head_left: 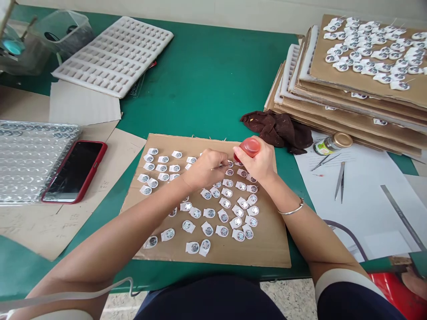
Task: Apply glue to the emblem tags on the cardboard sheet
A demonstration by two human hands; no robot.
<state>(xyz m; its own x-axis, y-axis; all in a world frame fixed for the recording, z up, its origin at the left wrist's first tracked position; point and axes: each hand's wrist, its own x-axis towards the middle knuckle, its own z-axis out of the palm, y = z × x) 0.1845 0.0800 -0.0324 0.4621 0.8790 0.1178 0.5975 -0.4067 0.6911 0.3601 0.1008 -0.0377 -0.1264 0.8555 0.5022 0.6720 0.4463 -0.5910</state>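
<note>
A brown cardboard sheet (267,249) lies in front of me with several small round metallic parts on white tabs (209,213) spread over it. Above its upper right part, my right hand (258,162) is wrapped round a red translucent bottle (251,146). My left hand (210,168) is beside it, fingers pinched on a thin pointed tool (216,168) whose shape is mostly hidden. Its fingertips are close to the bottle's lower end, over the upper row of parts.
Stacked cardboard sheets (353,98) with more parts stand at the upper right, near a brown cloth (283,129), a small jar (333,143) and tweezers (340,182). At left are a red-cased phone (76,171), bubble wrap (30,160), a white foam tray (115,55) and a clear bin (66,33).
</note>
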